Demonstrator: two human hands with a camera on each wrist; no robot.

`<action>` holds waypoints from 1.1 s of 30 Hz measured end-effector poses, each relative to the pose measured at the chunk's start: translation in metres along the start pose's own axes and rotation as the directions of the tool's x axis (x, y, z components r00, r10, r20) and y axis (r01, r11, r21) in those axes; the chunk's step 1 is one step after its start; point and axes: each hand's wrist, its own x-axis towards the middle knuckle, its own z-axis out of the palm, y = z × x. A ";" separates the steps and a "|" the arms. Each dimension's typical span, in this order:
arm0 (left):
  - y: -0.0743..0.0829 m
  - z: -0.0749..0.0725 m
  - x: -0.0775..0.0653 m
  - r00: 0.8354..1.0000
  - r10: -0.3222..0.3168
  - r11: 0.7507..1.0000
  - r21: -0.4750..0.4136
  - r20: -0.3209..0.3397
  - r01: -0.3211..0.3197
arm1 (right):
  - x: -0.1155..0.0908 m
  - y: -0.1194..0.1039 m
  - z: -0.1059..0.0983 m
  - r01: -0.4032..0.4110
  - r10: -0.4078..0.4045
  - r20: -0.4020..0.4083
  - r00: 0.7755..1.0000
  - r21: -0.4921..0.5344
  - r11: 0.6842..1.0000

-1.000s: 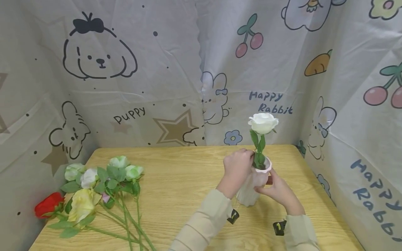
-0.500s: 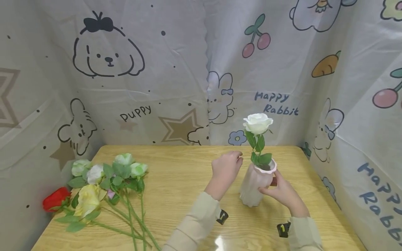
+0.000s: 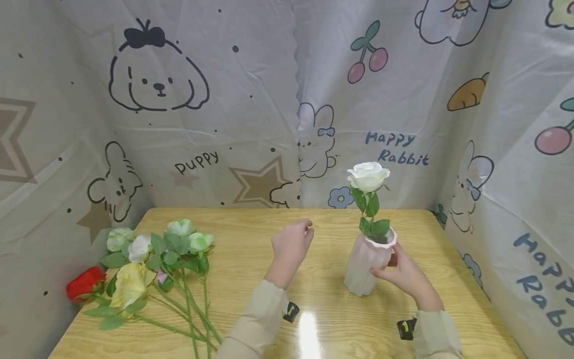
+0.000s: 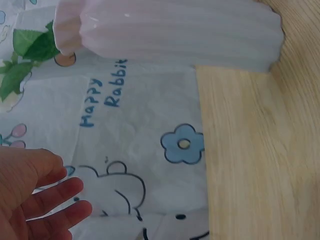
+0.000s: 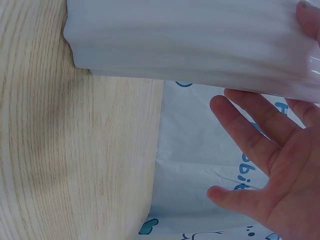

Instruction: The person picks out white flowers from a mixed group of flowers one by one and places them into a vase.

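A white artificial rose (image 3: 368, 177) stands in a pale pink-white ribbed vase (image 3: 365, 264), its leaves just above the scalloped rim. My right hand (image 3: 408, 276) holds the vase from its right side, below the rim. In the right wrist view, a thumb lies on the vase (image 5: 190, 40) while other fingers touch or pass along its lower edge. My left hand (image 3: 289, 249) is raised to the left of the vase, apart from it. Its fingers are loosely bent with nothing between them, as the left wrist view also shows near green leaves (image 4: 37, 47).
On the left of the wooden table (image 3: 242, 239) lie several artificial flowers: a red one (image 3: 85, 283), a yellow one (image 3: 131, 285), and white-green ones (image 3: 179, 228) with long stems pointing toward the front. A printed cloth (image 3: 251, 89) hangs around the table's back and sides.
My left hand has let go of the white rose and moved left, away from the vase. The rose has shifted slightly in the vase. My right hand has stayed on the vase.
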 end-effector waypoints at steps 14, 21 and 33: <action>-0.062 -0.002 -0.013 0.986 -0.155 0.988 -0.014 0.059 0.156 | 0.001 0.000 0.001 0.010 -0.010 -0.005 1.000 0.005 1.000; -0.096 -0.008 -0.024 0.963 -0.256 0.964 -0.050 0.088 0.261 | 0.000 0.000 0.001 0.010 -0.010 0.001 1.000 0.011 1.000; -0.144 -0.015 -0.045 0.895 -0.409 0.907 -0.028 0.175 0.420 | -0.002 -0.002 -0.001 0.018 -0.018 -0.003 1.000 0.003 1.000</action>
